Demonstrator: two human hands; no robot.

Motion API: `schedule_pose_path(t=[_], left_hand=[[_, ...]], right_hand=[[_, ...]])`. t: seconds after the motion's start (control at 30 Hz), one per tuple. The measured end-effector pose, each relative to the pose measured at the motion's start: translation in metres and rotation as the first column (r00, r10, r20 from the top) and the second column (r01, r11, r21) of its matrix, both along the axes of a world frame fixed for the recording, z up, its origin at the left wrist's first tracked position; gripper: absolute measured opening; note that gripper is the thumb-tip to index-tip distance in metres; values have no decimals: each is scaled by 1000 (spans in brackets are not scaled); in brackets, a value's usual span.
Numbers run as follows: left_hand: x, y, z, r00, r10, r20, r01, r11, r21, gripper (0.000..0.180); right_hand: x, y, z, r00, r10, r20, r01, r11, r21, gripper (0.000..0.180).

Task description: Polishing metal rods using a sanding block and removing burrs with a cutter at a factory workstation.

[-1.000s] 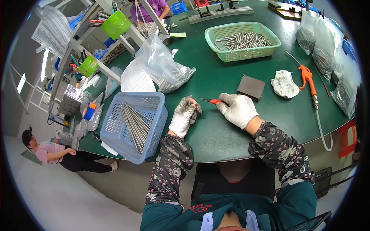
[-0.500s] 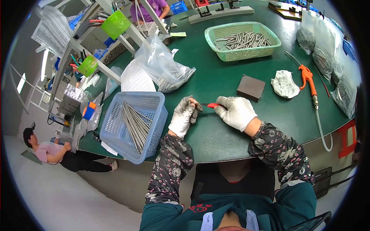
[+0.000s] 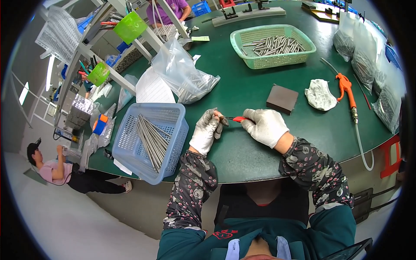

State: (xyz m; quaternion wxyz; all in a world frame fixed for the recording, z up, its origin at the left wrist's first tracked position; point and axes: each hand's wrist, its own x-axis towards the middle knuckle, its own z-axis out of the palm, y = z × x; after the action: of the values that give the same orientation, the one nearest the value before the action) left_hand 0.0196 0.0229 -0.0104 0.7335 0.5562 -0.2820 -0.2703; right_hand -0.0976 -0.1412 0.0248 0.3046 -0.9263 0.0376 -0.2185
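My left hand (image 3: 205, 131), in a white glove with greyed fingertips, is closed in a pinch above the green table. Whatever small piece it grips is too hidden to name. Facing it, my gloved right hand (image 3: 266, 127) is shut on a small red-handled tool (image 3: 238, 119). The tool's thin dark tip points left and meets the left fingertips. Left of my hands, a blue basket (image 3: 181, 128) holds long thin metal rods (image 3: 152, 143). To the right lies a dark brown block (image 3: 282, 99).
A green basket (image 3: 255, 64) of short metal pins stands at the back. A plastic bag (image 3: 190, 82) of metal parts sits behind the blue basket. On the right are a crumpled white cloth (image 3: 320, 94), an orange air gun (image 3: 346, 89) with its hose, and several filled bags (image 3: 363, 56).
My hands and the red-handled tool stay almost in place. At the far left, the person in pink has raised a forearm.
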Motion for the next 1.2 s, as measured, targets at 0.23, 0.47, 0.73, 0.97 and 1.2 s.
schedule_pose_path(t=[0.23, 0.47, 0.73, 0.97, 1.2], left_hand=[[2, 1, -1, 999, 3, 43, -3, 1000, 15, 18], [3, 4, -3, 999, -34, 16, 33, 999, 27, 19], [4, 3, 0, 997, -27, -72, 28, 1000, 2, 14], [4, 2, 0, 997, -34, -75, 34, 999, 1, 15], [-5, 5, 7, 999, -31, -29, 34, 994, 103, 17]], right_hand=[[0, 0, 0, 1000, 7, -5, -7, 1000, 3, 23], [0, 0, -2, 1000, 15, 9, -15, 1000, 13, 23], [7, -5, -3, 987, -147, 71, 150, 988, -31, 17], [12, -7, -14, 990, -65, 123, 93, 967, -237, 22], [3, -2, 4, 971, 112, 211, -78, 984, -160, 30]])
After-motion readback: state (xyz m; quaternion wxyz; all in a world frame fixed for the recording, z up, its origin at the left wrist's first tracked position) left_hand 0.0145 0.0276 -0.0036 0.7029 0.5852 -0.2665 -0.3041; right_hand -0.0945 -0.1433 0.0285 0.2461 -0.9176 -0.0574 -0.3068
